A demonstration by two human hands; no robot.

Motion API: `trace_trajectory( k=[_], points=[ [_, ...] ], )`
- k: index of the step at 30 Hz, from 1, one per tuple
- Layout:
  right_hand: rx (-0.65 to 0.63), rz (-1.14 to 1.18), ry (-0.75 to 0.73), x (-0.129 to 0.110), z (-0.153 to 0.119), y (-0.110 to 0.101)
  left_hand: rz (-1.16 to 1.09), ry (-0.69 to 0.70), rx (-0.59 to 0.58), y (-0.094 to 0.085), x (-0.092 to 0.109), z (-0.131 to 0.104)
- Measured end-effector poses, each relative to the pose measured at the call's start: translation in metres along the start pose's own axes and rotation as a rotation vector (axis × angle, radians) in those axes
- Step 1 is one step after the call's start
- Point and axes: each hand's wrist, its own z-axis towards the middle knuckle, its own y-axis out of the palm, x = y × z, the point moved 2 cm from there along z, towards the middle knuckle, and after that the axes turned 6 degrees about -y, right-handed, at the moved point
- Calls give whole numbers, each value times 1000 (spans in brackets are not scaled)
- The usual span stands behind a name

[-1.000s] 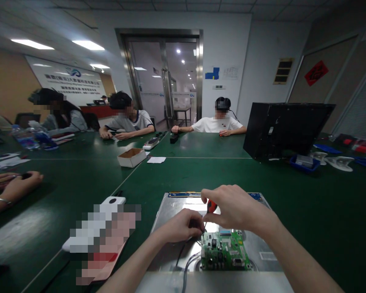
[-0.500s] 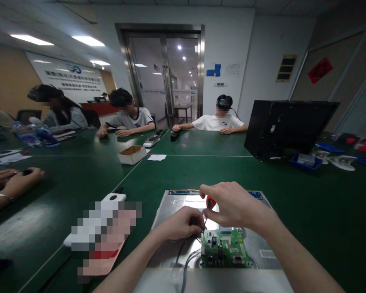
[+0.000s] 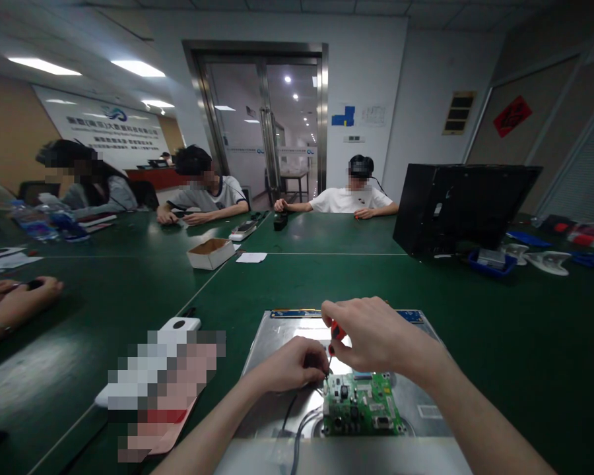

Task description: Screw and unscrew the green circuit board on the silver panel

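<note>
My right hand is closed around a red and black screwdriver, held nearly upright with its thin shaft pointing down. Its tip meets the upper left corner of a green circuit board. Beside that tip, the fingers of my left hand are curled and pinched at the board's corner; whatever they hold is too small to make out. The board lies on a flat silver metal panel, which has a narrow blue strip board along its far edge. Grey cables run from the board's left side.
A blurred white device and a pink item lie to my left. Farther off are an open cardboard box, a black monitor-like casing and a blue tray. Several people sit around the green table.
The whole view has shifted slightly. My right hand and screwdriver have turned a little, with the tip still at the board's corner. Across the table, a co-worker's hands have drawn closer together.
</note>
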Motion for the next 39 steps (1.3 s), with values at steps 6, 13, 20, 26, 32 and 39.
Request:
trace_trajectory(
  k=[6,13,20,26,32,39],
  points=[
    [30,-46,44,1,6,5,6,-5,16,-1,6,-2],
    [22,-57,48,-1,7,5,8,-22,6,-1,1,0],
    [-3,-5,3,-2,3,-1,22,-6,3,0,2,0],
    [2,-58,22,-3,7,2,35,-15,30,-1,7,-2],
    [37,13,-21,-3,5,5,-10,-31,-15,-1,0,2],
    [19,7,-51,-5,2,1,36,15,0,-3,4,1]
  ],
)
